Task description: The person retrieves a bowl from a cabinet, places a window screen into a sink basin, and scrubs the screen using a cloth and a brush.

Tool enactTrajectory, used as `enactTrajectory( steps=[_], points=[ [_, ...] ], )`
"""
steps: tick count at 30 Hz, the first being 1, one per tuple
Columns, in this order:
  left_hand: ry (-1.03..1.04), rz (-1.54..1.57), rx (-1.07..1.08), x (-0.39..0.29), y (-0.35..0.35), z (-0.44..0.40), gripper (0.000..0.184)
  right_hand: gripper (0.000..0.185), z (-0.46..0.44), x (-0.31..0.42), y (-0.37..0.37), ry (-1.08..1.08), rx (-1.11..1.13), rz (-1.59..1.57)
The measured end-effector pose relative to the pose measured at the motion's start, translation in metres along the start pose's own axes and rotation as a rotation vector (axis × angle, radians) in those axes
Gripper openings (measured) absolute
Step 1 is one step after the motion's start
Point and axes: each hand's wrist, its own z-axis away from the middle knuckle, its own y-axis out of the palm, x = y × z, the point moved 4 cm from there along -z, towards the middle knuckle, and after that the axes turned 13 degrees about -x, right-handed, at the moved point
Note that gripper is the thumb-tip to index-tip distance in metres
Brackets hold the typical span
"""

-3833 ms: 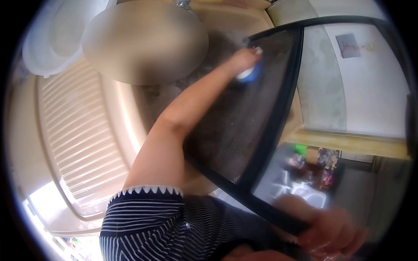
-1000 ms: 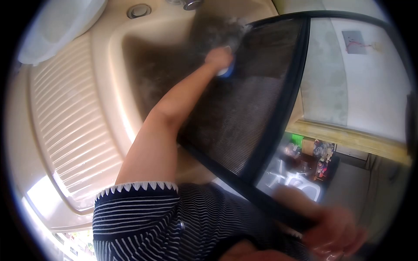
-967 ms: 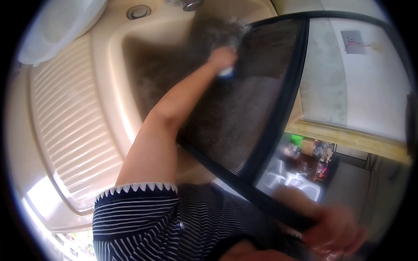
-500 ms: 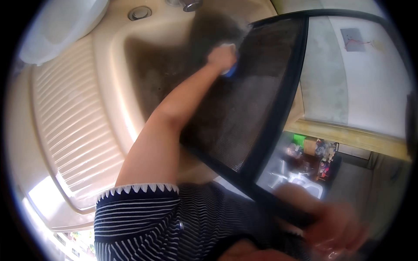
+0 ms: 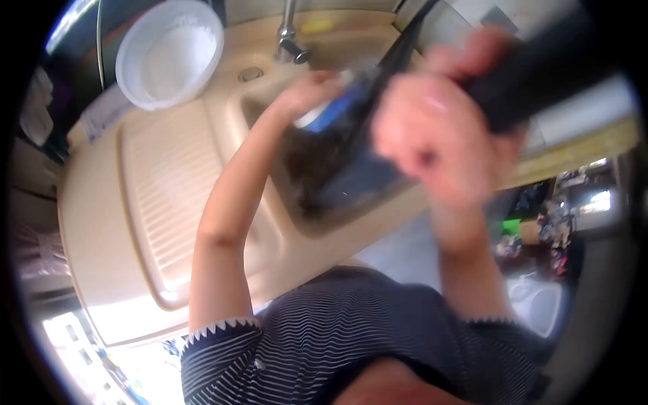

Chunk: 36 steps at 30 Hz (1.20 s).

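My left hand (image 5: 309, 93) is closed round a blue-and-white scrubber (image 5: 327, 115) over the left part of the beige sink (image 5: 266, 165). Raised close to the camera, my right hand (image 5: 435, 128) is blurred, its fingers wrapped round the thick black bar of a mesh frame (image 5: 540, 64). The frame is tilted, and its dark mesh slants down into the sink beside the scrubber. Part of the frame is hidden behind my right hand.
A chrome faucet (image 5: 290, 46) stands at the sink's back edge. Left of the sink is a ribbed drainboard (image 5: 172, 202), with a white bowl (image 5: 172, 55) at its back. A yellow ledge (image 5: 574, 152) runs along the right. Cluttered items (image 5: 557, 233) lie beyond it.
My right hand has risen from the lower right with the frame, which has swung up and turned steeper. My left hand has shifted slightly left, still holding the scrubber. The view has moved too.
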Motion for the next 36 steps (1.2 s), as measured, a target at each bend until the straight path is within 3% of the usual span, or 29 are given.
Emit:
enactTrajectory(
  steps=[2, 3, 4, 5, 7, 8, 10, 13, 15, 17, 18, 19, 20, 21, 23, 26, 29, 30, 34, 36],
  points=[
    [0.000, 0.094, 0.026, -0.011, -0.005, 0.008, 0.045, 0.018, -0.012, -0.018, -0.009, -0.005, -0.062, 0.012],
    [0.012, 0.105, 0.034, -0.020, -0.008, 0.010, 0.044, 0.012, -0.023, -0.023, -0.012, -0.530, -0.064, 0.097],
    [0.031, 0.105, 0.039, -0.031, -0.010, 0.010, 0.044, 0.013, -0.025, -0.033, -0.016, -0.383, -0.040, 0.084],
    [0.056, 0.092, 0.049, -0.044, -0.010, 0.008, 0.043, 0.015, -0.029, -0.047, -0.024, -0.082, -0.018, 0.064],
    [0.120, 0.048, 0.050, -0.086, -0.020, 0.040, 0.043, 0.019, -0.014, -0.032, 0.003, -0.076, 0.032, -0.051],
    [0.150, 0.027, 0.059, -0.099, -0.025, 0.048, 0.042, 0.022, -0.010, -0.029, 0.018, -0.206, 0.076, -0.051],
    [0.198, -0.026, 0.080, -0.120, -0.026, 0.057, 0.042, 0.030, -0.014, -0.040, 0.027, -0.210, 0.154, 0.143],
    [0.271, -0.138, 0.114, -0.137, -0.017, 0.056, 0.043, 0.046, -0.035, -0.050, 0.011, -0.266, 0.302, 0.318],
    [0.357, -0.206, 0.137, -0.142, -0.011, 0.055, 0.043, 0.047, -0.049, -0.057, -0.006, -0.116, 0.404, 0.298],
    [0.257, -0.226, 0.129, -0.145, 0.004, 0.052, 0.044, 0.048, -0.078, -0.090, -0.031, -0.186, 0.406, 0.475],
    [0.071, -0.205, 0.095, -0.146, 0.010, 0.055, 0.051, 0.050, -0.079, -0.108, -0.042, -0.010, 0.482, 0.492],
    [0.051, -0.213, 0.088, -0.145, 0.011, 0.057, 0.050, 0.051, -0.075, -0.126, -0.053, 0.165, 0.562, 0.508],
    [0.034, -0.222, 0.084, -0.145, 0.010, 0.058, 0.049, 0.053, -0.063, -0.142, -0.058, 0.378, 0.668, 0.307],
    [0.018, -0.232, 0.082, -0.146, 0.009, 0.057, 0.049, 0.054, -0.056, -0.145, -0.059, 0.299, 0.740, 0.232],
    [-0.002, -0.325, 0.061, -0.147, 0.001, 0.055, 0.053, 0.055, -0.051, -0.146, -0.062, 0.401, 0.765, 0.215],
    [0.005, -0.311, 0.104, -0.149, 0.002, 0.056, 0.055, 0.051, -0.047, -0.142, -0.056, 0.317, 1.005, 0.170],
    [0.027, -0.287, 0.147, -0.151, 0.000, 0.058, 0.053, 0.046, -0.042, -0.135, -0.051, 0.304, 1.200, -0.070],
    [0.029, -0.324, 0.182, -0.153, 0.001, 0.057, 0.052, 0.047, -0.038, -0.132, -0.046, 0.185, 1.184, -0.334],
    [-0.047, -0.366, 0.213, -0.153, -0.001, 0.058, 0.050, 0.059, -0.040, -0.132, -0.047, -0.060, 1.101, -0.101],
    [-0.031, -0.320, 0.229, -0.152, -0.002, 0.056, 0.050, 0.062, -0.040, -0.123, -0.062, -0.065, 0.963, 0.234]
  ],
)
